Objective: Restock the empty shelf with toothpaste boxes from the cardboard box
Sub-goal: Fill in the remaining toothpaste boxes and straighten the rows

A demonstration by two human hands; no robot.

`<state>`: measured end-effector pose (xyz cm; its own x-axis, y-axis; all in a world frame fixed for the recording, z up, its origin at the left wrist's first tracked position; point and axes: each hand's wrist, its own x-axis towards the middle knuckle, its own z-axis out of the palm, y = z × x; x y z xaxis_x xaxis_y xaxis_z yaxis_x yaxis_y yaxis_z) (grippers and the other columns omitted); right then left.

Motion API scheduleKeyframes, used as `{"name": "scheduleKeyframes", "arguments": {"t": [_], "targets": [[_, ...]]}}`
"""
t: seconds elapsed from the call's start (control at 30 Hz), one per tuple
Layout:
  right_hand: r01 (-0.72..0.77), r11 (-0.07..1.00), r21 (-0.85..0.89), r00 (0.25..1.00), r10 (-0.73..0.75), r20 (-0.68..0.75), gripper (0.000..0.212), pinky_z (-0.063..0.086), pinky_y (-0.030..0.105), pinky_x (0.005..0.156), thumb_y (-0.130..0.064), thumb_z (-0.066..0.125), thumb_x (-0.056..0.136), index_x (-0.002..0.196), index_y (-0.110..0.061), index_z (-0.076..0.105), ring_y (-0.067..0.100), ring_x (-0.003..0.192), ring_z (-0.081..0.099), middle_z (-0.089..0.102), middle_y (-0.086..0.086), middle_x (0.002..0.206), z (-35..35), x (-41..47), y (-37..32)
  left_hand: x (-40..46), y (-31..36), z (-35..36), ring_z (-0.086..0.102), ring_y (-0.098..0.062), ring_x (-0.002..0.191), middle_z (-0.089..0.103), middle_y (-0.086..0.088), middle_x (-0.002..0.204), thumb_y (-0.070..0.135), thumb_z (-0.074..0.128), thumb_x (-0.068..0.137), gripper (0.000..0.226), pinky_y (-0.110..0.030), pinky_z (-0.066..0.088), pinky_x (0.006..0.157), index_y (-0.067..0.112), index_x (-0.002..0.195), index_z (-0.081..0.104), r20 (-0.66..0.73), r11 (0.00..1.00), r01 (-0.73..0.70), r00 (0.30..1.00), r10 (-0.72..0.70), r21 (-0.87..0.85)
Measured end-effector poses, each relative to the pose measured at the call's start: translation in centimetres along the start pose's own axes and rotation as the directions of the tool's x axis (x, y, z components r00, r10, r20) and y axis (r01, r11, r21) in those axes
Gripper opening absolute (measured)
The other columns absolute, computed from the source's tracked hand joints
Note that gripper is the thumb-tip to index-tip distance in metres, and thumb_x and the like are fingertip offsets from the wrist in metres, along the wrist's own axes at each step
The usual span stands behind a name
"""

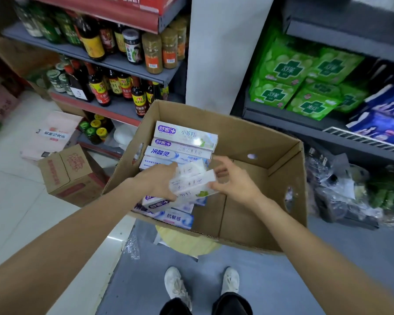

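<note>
We look down into an open brown cardboard box [255, 137] that stands in the aisle between two shelving units. In its left part lie long white toothpaste boxes with purple and blue print [182, 142], some flat in a row at the far side and some in a loose heap at the near side; the right part shows bare cardboard. Our left hand [156, 181] grips a small bundle of white toothpaste boxes [192, 181] from the left, with the fingers curled around it above the heap. Our right hand [233, 179] touches the right end of the same bundle with thumb and fingertips, the fingers half bent; whether it pinches we cannot tell. On the left stand dark sauce bottles [114, 87] on grey shelves. On the right shelf lie green soft packs [303, 80]. Below we see two white shoes [175, 285] on the grey floor.
</note>
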<state>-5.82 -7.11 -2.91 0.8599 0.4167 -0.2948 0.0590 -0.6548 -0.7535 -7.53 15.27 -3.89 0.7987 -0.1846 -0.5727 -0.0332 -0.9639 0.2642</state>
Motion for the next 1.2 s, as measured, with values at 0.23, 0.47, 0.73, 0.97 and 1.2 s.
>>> {"name": "scheduleKeyframes", "arguments": {"t": [0.23, 0.47, 0.73, 0.97, 1.2], "targets": [[-0.037, 0.844, 0.535, 0.962, 0.175, -0.211, 0.058, 0.053, 0.03, 0.079, -0.028, 0.076, 0.077, 0.127, -0.018, 0.048, 0.016, 0.106, 0.061, 0.06, 0.001, 0.123, -7.7, -0.7, 0.0, 0.7, 8.0, -6.6, 0.06, -0.015, 0.093, 0.064, 0.003, 0.108, 0.04, 0.077, 0.071, 0.054, -0.029, 0.046, 0.075, 0.018, 0.112, 0.048, -0.195, 0.884, -0.142, 0.979, 0.059, -0.445], [0.131, 0.637, 0.76, 0.938, 0.169, -0.304, 0.014, 0.058, 0.03, 0.059, -0.019, 0.06, 0.091, 0.094, -0.008, 0.051, 0.018, 0.068, 0.069, 0.068, 0.015, 0.097, -19.6, -2.7, 0.6, 3.3, 20.4, -12.7, 0.066, -0.006, 0.075, 0.069, 0.01, 0.09, 0.027, 0.066, 0.086, 0.017, -0.019, 0.051, 0.067, 0.032, 0.099, 0.055, -0.288, 0.606, -0.351, 0.936, 0.202, -0.714], [0.235, 0.617, 0.751, 0.932, 0.075, -0.354, 0.042, 0.054, 0.028, 0.05, -0.008, 0.057, 0.09, 0.125, -0.02, 0.037, 0.018, 0.06, 0.065, 0.068, 0.008, 0.092, -38.0, -4.5, 4.7, 7.7, 36.1, -17.6, 0.067, -0.01, 0.059, 0.073, 0.002, 0.074, 0.058, 0.047, 0.086, 0.041, -0.019, 0.054, 0.057, 0.023, 0.092, 0.066, -0.186, 0.276, -0.244, 0.958, 0.219, -0.93], [0.415, 0.558, 0.718, 0.818, 0.116, -0.563, 0.048, 0.059, 0.031, 0.055, 0.001, 0.059, 0.086, 0.115, -0.02, 0.028, 0.021, 0.07, 0.07, 0.057, 0.008, 0.111, -49.3, -4.6, 8.5, 13.7, 41.5, -22.4, 0.064, -0.01, 0.056, 0.071, -0.005, 0.084, 0.04, 0.068, 0.084, 0.031, -0.018, 0.047, 0.047, 0.013, 0.098, 0.066, -0.532, 0.384, -0.412, 0.796, -0.289, -0.826], [0.567, 0.56, 0.604, 0.67, 0.114, -0.734, 0.039, 0.058, 0.033, 0.059, -0.002, 0.059, 0.085, 0.105, -0.018, 0.029, 0.036, 0.109, 0.059, 0.051, 0.014, 0.119, -53.4, 2.0, 8.0, 18.7, 42.5, -28.4, 0.064, -0.027, 0.071, 0.069, -0.012, 0.086, 0.047, 0.071, 0.078, 0.049, -0.037, 0.054, 0.075, 0.005, 0.102, 0.066, -0.566, 0.307, -0.477, 0.727, -0.388, -0.824]]}}
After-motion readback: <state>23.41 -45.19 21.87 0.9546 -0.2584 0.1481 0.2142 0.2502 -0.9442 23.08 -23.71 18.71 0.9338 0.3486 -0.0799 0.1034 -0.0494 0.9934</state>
